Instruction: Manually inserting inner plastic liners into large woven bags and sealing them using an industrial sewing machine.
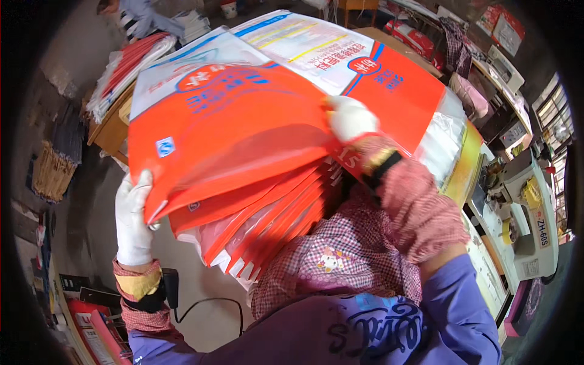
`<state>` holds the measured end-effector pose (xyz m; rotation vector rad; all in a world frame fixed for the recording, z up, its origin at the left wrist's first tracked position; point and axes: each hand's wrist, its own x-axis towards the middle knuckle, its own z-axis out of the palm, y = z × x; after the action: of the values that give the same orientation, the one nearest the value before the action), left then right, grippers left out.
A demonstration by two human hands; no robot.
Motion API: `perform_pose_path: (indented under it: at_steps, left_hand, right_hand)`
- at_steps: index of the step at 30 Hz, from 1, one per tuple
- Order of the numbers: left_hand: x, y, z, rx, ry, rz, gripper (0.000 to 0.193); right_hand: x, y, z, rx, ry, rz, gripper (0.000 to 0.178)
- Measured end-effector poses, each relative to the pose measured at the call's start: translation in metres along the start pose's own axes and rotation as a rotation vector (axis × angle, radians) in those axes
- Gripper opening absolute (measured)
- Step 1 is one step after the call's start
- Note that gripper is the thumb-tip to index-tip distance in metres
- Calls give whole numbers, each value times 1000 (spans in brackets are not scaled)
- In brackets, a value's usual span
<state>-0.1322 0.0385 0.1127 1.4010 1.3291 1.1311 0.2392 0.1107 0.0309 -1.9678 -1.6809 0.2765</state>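
- We take the fanned stack (pixel 267 213) of orange bags as our landmark; its lower edges spread in overlapping layers, just left of our checked apron (pixel 350 258).
- The front bag (pixel 225 137), orange with a white upper part, lies over the fanned stack and hides much of it.
- Our gloved left hand (pixel 135 204), at the left side of the fanned stack, grips the front bag's lower left corner, thumb over the edge.
- Our gloved right hand (pixel 353 118), above and right of the fanned stack, is at the front bag's right edge with its fingers bent; blur hides whether it pinches the edge or merely rests there, so we cannot tell.
- A second bag (pixel 398 100) lies flat beyond the fanned stack to the right, partly under the front bag, with clear plastic (pixel 441 143) beside it.
- The step in hand looks to us like separating and straightening the front bag. We would do well to feel for a single layer at the corner, draw both sides evenly so the bulge in its lower part flattens, and move gently, since slick film could drag the layers below askew.
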Motion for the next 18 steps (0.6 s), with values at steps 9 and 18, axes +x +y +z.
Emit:
perform_pose_path:
  at_steps: [9, 18]
  left_hand:
    - [-54, -211, -14, -128, 4, -622, 17]
    - [-128, -329, 31, 228, -105, -619, 43]
  right_hand:
    - [-38, -4, 151, -497, -247, -196, 20]
    - [-60, 134, 242, -870, -428, -286, 25]
